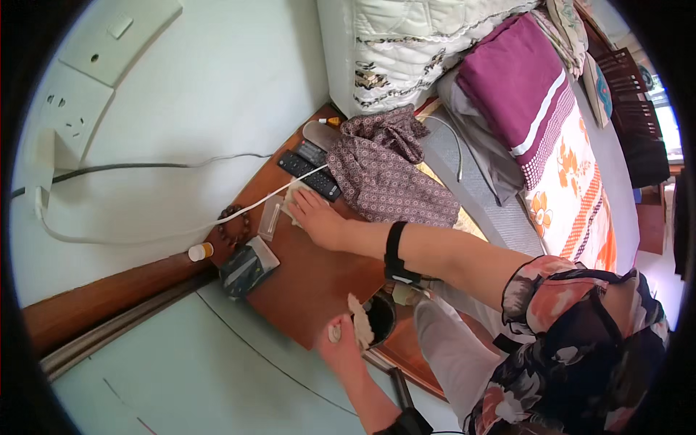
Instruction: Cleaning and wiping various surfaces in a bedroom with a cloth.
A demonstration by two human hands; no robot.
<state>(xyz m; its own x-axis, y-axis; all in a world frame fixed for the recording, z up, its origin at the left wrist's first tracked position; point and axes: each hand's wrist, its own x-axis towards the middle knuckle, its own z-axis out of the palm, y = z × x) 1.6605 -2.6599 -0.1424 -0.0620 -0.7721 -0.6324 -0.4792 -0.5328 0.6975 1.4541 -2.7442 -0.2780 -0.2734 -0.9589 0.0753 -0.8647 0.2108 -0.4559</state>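
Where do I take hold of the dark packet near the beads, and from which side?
Probably take the dark packet around its middle, coming from above and the picture's right. Its body looks bulky, nothing lies over it, and that side faces the brown tabletop, while the bead string crowds its upper end.

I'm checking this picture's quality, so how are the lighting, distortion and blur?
Head view: a bright patch near the right rim looks washed out; same view, the white switch plate has bent edges; there too, the left hand looks slightly smeared, the right hand crisper.
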